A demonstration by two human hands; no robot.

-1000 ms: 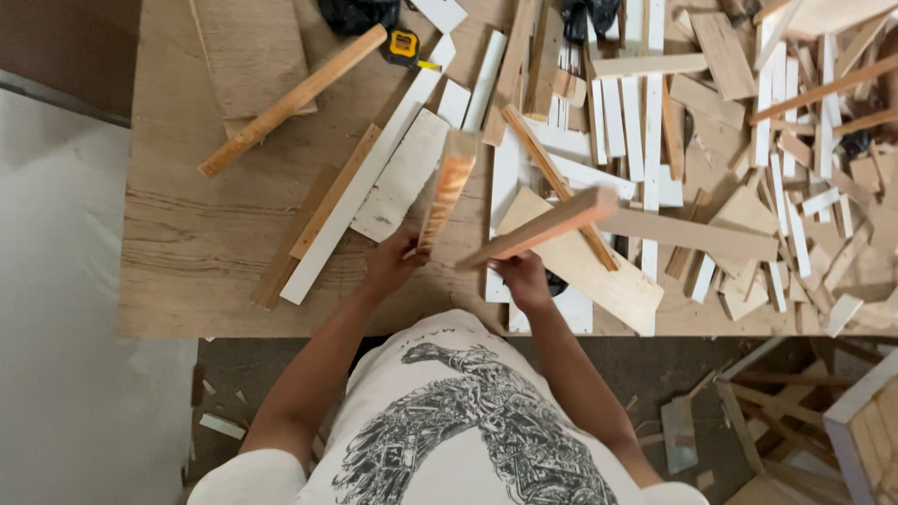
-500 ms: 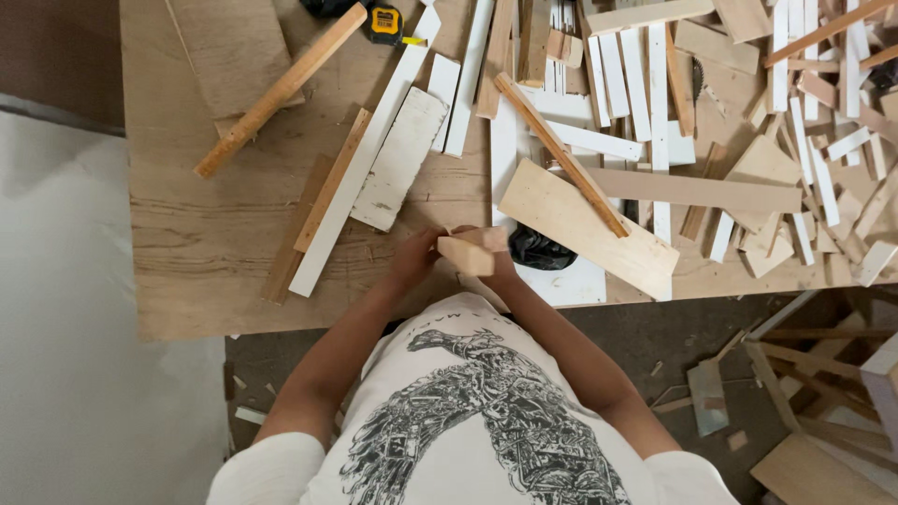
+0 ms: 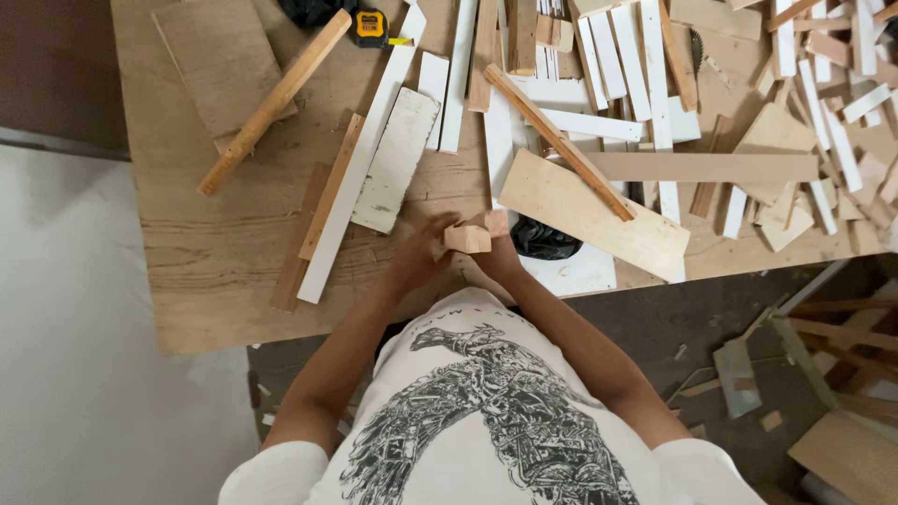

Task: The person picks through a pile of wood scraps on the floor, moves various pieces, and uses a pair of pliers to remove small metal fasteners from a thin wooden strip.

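Item one: a small wooden block (image 3: 467, 238), pale and squarish, which I am holding at the near edge of the workbench (image 3: 215, 271), just in front of my chest. My left hand (image 3: 419, 254) is gripping its left end, fingers curled and pressed together around it. My right hand (image 3: 498, 251) is closing on its right end, thumb and fingers pinching the wood; the fingertips themselves are partly hidden behind the block.

Item two: a crumpled black object (image 3: 544, 239), lying just beside my right hand on a white panel (image 3: 575, 271); I cannot tell what it is.

Item three: a broad plywood offcut (image 3: 599, 220), lying tilted to the right of my hands, with a thin wooden stick (image 3: 559, 142) resting diagonally across it.

Item four: a long white strip (image 3: 360, 164) running diagonally to the left of my hands, with a wider white board (image 3: 398, 161) touching its right side and a narrow bare-wood batten (image 3: 330, 187) lying along its left.

Item five: a thick round-edged timber bar (image 3: 273, 101), lying slanted across a flat brown board (image 3: 220, 65) at the far left.

Item six: a yellow tape measure (image 3: 371, 26) at the far edge of the bench.

Item seven: a dense scatter of white and bare slats (image 3: 804, 112) covering the right half of the bench.
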